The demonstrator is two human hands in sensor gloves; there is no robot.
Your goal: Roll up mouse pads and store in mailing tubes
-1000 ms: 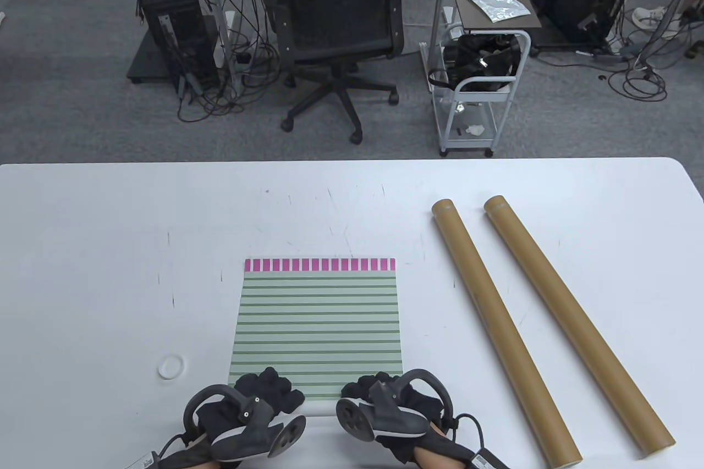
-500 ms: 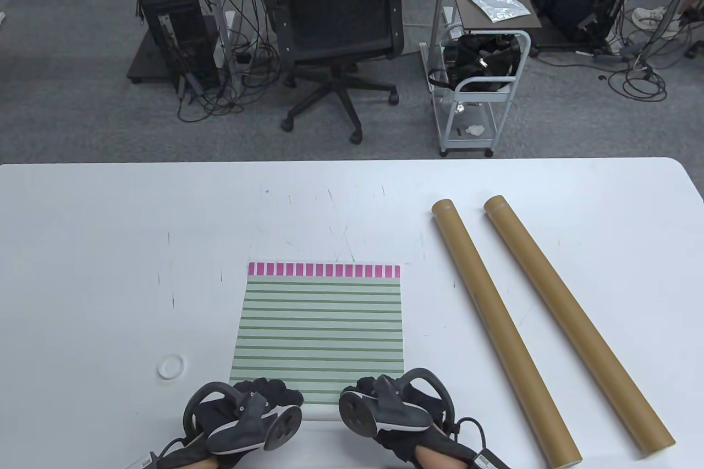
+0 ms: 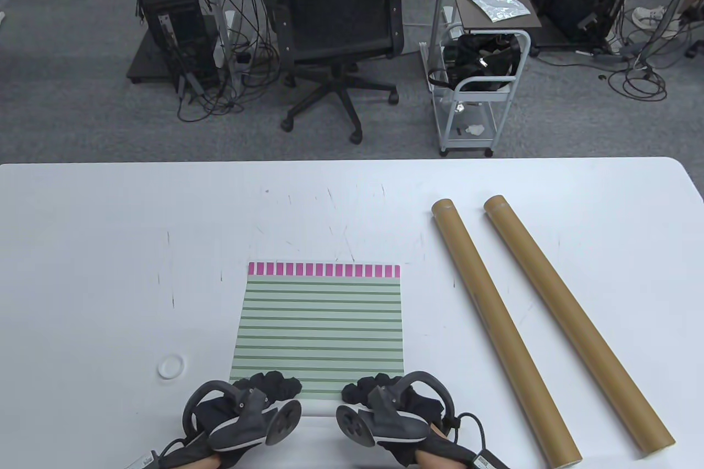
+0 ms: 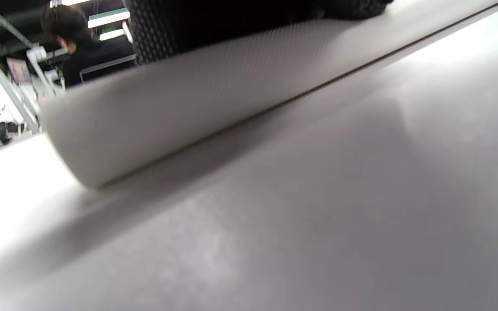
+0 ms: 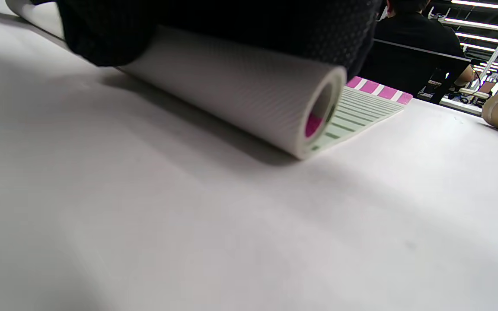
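Rolling in progress: left hand (image 3: 258, 397) and right hand (image 3: 385, 395) curl over the striped mouse pad's (image 3: 319, 320) near roll, which seemingly next needs even rolling toward its far pink edge.

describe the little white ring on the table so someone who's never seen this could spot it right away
Start at the white table and find the green-striped mouse pad near its front edge. The white ring lies flat just left of the pad's near left corner, ahead of the left hand. It is the only round, hollow thing there, far smaller than the two brown mailing tubes.
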